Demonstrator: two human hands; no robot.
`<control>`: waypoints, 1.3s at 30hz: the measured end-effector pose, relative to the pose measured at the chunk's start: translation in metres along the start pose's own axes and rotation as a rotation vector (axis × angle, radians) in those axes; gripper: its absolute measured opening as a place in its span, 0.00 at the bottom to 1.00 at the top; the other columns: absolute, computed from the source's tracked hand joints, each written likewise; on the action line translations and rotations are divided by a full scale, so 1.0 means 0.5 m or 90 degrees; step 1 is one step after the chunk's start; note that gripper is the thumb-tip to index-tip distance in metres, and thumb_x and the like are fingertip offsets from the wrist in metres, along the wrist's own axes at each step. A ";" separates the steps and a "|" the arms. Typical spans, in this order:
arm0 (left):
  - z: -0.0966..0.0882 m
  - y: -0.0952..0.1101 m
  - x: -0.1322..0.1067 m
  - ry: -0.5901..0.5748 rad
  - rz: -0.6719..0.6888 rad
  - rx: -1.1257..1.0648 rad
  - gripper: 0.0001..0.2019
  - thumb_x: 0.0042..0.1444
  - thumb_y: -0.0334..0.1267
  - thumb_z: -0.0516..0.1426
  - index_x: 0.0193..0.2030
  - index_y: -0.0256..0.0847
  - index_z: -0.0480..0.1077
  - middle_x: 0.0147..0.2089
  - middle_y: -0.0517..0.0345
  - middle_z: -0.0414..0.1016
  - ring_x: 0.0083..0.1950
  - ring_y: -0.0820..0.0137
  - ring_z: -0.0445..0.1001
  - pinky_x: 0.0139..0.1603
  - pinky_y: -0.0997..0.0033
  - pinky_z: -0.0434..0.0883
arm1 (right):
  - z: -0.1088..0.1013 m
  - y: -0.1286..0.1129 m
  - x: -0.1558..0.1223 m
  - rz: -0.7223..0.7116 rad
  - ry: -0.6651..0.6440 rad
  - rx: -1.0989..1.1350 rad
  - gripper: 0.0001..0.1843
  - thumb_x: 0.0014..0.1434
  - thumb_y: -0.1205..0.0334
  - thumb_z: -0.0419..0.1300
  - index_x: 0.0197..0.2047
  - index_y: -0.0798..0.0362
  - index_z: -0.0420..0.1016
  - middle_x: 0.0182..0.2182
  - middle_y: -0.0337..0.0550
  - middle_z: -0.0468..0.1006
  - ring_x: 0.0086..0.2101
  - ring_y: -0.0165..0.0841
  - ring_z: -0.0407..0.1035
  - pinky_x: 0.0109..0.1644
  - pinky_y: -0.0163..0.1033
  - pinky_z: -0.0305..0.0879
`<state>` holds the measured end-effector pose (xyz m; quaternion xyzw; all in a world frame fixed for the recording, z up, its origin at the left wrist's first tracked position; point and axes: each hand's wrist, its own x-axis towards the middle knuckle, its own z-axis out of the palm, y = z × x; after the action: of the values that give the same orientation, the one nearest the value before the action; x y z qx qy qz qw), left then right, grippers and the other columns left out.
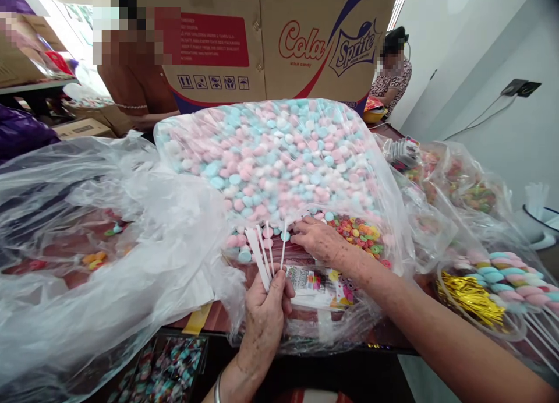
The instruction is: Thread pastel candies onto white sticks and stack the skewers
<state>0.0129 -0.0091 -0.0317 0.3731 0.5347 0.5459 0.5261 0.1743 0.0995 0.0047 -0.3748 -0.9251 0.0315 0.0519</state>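
My left hand (265, 310) is closed around a small fan of white sticks (264, 253), held upright at the near edge of a large clear bag of pink, blue and white marshmallows (271, 152). My right hand (318, 239) reaches into the open mouth of that bag, its fingers pinched on the top of one of the sticks, close to a loose marshmallow. Right beside this hand lies a pile of colourful ring candies (358, 232). A small printed packet (312, 282) lies under the plastic between my two hands.
Crumpled clear plastic (109, 246) covers the table's left. A big Cola/Sprite carton (279, 39) stands behind the bag, with a person behind it and another seated at the back right. Twisted marshmallow skewers (510, 278) and gold twist ties (471, 295) lie at right. More candy bags sit behind.
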 end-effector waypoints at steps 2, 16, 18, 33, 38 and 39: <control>-0.003 -0.001 0.000 -0.022 -0.006 0.037 0.14 0.60 0.49 0.58 0.38 0.39 0.70 0.21 0.66 0.70 0.16 0.78 0.60 0.16 0.79 0.55 | -0.010 0.006 -0.015 0.042 0.022 0.097 0.13 0.66 0.71 0.54 0.47 0.56 0.79 0.45 0.52 0.79 0.47 0.39 0.68 0.55 0.46 0.64; 0.006 0.018 0.000 -0.062 -0.026 0.093 0.16 0.57 0.51 0.60 0.36 0.38 0.72 0.21 0.64 0.71 0.15 0.77 0.61 0.15 0.78 0.54 | -0.034 -0.011 -0.105 0.295 0.066 0.130 0.11 0.66 0.67 0.53 0.45 0.53 0.77 0.41 0.46 0.78 0.40 0.35 0.72 0.42 0.36 0.63; 0.005 0.017 -0.001 -0.065 -0.024 0.095 0.16 0.57 0.51 0.60 0.34 0.38 0.72 0.21 0.64 0.71 0.15 0.77 0.60 0.15 0.78 0.56 | -0.020 -0.023 -0.096 0.303 0.031 0.059 0.12 0.68 0.66 0.51 0.46 0.52 0.76 0.44 0.48 0.76 0.39 0.35 0.72 0.39 0.36 0.63; 0.007 0.019 -0.002 -0.069 -0.016 0.071 0.15 0.57 0.50 0.60 0.34 0.38 0.71 0.21 0.64 0.70 0.16 0.79 0.60 0.16 0.80 0.55 | -0.055 -0.035 -0.106 0.252 0.053 0.085 0.12 0.67 0.70 0.51 0.45 0.53 0.75 0.41 0.46 0.74 0.40 0.34 0.69 0.44 0.36 0.63; 0.006 0.023 -0.004 -0.057 -0.030 0.090 0.16 0.56 0.52 0.61 0.33 0.38 0.71 0.20 0.64 0.70 0.15 0.78 0.60 0.16 0.78 0.57 | -0.026 -0.064 -0.112 0.219 -0.027 -0.028 0.10 0.64 0.72 0.54 0.40 0.53 0.76 0.41 0.48 0.73 0.40 0.37 0.69 0.37 0.36 0.64; 0.006 0.024 -0.004 -0.052 -0.034 0.093 0.17 0.56 0.52 0.61 0.34 0.38 0.72 0.20 0.64 0.70 0.15 0.77 0.60 0.16 0.78 0.56 | -0.019 -0.067 -0.111 0.214 -0.018 -0.051 0.10 0.64 0.72 0.55 0.40 0.53 0.76 0.41 0.48 0.73 0.41 0.38 0.70 0.36 0.36 0.64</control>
<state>0.0139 -0.0091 -0.0194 0.4182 0.5608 0.4756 0.5333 0.1919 0.0373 0.0132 -0.5257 -0.8505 0.0084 0.0178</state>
